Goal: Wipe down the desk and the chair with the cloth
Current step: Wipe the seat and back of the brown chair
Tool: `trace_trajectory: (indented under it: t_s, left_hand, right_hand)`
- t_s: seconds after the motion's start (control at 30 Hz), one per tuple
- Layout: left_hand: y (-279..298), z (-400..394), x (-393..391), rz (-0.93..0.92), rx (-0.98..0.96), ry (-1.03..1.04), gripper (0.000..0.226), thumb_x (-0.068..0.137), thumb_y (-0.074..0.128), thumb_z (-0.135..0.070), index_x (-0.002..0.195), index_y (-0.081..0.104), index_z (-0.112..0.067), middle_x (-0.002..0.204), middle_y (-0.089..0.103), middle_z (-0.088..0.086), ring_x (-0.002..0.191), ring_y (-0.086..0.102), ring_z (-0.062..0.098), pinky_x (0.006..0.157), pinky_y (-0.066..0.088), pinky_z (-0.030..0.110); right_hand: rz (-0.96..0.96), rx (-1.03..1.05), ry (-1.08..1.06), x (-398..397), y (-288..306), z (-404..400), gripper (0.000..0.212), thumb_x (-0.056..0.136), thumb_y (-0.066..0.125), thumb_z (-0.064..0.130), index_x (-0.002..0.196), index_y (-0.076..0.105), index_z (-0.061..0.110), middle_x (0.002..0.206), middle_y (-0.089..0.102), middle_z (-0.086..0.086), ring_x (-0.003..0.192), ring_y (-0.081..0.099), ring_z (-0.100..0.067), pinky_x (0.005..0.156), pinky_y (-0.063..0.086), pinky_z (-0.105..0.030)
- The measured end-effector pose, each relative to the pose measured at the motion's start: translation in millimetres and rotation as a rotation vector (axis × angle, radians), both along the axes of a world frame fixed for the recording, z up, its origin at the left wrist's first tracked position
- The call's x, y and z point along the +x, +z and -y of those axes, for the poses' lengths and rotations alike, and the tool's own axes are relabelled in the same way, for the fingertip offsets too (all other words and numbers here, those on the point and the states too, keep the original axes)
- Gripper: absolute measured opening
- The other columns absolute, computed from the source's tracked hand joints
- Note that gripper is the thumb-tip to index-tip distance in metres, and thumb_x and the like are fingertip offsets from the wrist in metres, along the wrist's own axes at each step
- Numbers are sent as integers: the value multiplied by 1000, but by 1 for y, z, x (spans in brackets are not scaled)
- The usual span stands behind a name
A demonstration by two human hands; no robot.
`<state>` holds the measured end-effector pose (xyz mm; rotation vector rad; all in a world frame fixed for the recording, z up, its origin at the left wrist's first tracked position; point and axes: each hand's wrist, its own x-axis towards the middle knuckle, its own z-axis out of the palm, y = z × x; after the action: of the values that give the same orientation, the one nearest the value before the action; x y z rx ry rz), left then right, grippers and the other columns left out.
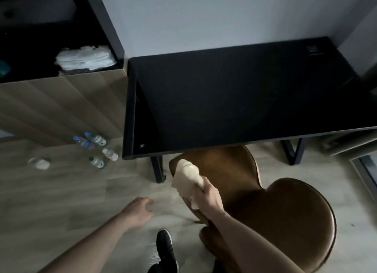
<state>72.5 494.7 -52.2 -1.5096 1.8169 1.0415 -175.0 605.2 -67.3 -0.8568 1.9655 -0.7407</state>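
the right hand [206, 193] grips the bunched cloth [188, 176], pressed on the chair [285, 211] seat's edge just below the desk [234, 93]; left hand [140, 209] hangs loose. best to wipe flat, overlapping strokes inward.

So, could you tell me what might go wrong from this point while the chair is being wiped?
Two risks, as I judge them. The water bottles stand on the floor beside the desk, so a step that way could knock them over. The right hand holds the cloth bunched at the edge of the chair, so it may miss parts of the seat.
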Motion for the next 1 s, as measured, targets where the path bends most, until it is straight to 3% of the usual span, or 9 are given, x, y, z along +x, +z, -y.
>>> trace_trajectory:
  t_s: [0.17, 0.27, 0.33, 0.4, 0.53, 0.67, 0.8, 0.9, 1.0]
  left_hand:
    - [-6, 7, 30, 37, -13, -23, 56, 97, 65, -33, 150, 56, -21, 161, 49, 6, 147, 47, 17, 115, 31, 19]
    - [-18, 18, 29, 43, -24, -79, 55, 99, 62, -31, 153, 53, -22, 162, 46, 7, 147, 47, 19, 113, 33, 19]
    - [-30, 30, 23, 56, -29, -123, 56, 100, 61, -33, 154, 51, -24, 164, 42, 6, 148, 47, 21, 113, 35, 21]
    - [-47, 44, 11, 55, -33, -162, 56, 101, 61, -34, 155, 50, -25, 166, 39, 4, 148, 47, 23, 116, 37, 26]
    - [-98, 73, -31, -4, -2, -165, 57, 103, 59, -32, 158, 46, -27, 168, 37, 1, 143, 50, 27, 116, 45, 39]
    - [-184, 92, -66, -104, 33, -23, 60, 101, 62, -40, 157, 47, -25, 161, 49, 6, 137, 56, 30, 112, 48, 38]
    - [-238, 89, -85, -178, 118, 253, 74, 102, 60, -51, 161, 35, -15, 161, 44, 10, 138, 52, 36, 111, 49, 40]
    - [-272, 88, -92, -229, 248, 443, 65, 104, 55, -57, 153, 38, -19, 140, 56, 8, 123, 62, 33, 97, 59, 43]
    - [-285, 84, -100, -346, 305, 574, 43, 107, 54, -49, 131, 52, -14, 113, 68, 6, 103, 72, 28, 86, 64, 42]
  right_hand:
    - [174, 142, -285, 27, -15, -40, 16, 107, 55, 36, 119, 65, 32, 99, 70, 13, 90, 67, -10, 76, 54, -25]
    - [111, 124, -378, 17, -37, -41, 16, 106, 57, 36, 119, 65, 32, 105, 71, 3, 105, 71, -28, 93, 57, -41]
    - [58, 103, -440, 8, -50, -39, 24, 104, 56, 35, 127, 65, 32, 112, 72, 1, 111, 71, -32, 95, 59, -48]
    - [-52, 60, -462, -2, -61, -38, 41, 105, 55, 32, 145, 58, 31, 132, 70, -1, 123, 67, -30, 103, 56, -49]
    - [-365, 136, -317, -16, -104, -33, 50, 108, 49, 32, 156, 48, 19, 157, 52, -8, 142, 50, -35, 117, 44, -52]
    - [-388, 361, -165, 9, -175, -21, 49, 110, 43, 34, 159, 38, 32, 166, 35, -2, 146, 41, -35, 117, 42, -58]
    - [-231, 507, -202, 55, -216, 4, 54, 107, 44, 33, 160, 31, 39, 168, 25, -9, 150, 26, -45, 121, 29, -61]
    - [-203, 486, -258, 89, -244, 4, 66, 102, 52, 51, 159, 20, 40, 174, 3, -10, 157, 3, -51, 125, 16, -65]
    - [-237, 409, -359, 95, -258, -3, 76, 99, 39, 75, 165, 21, 41, 177, 5, -7, 160, -2, -48, 128, 8, -64]
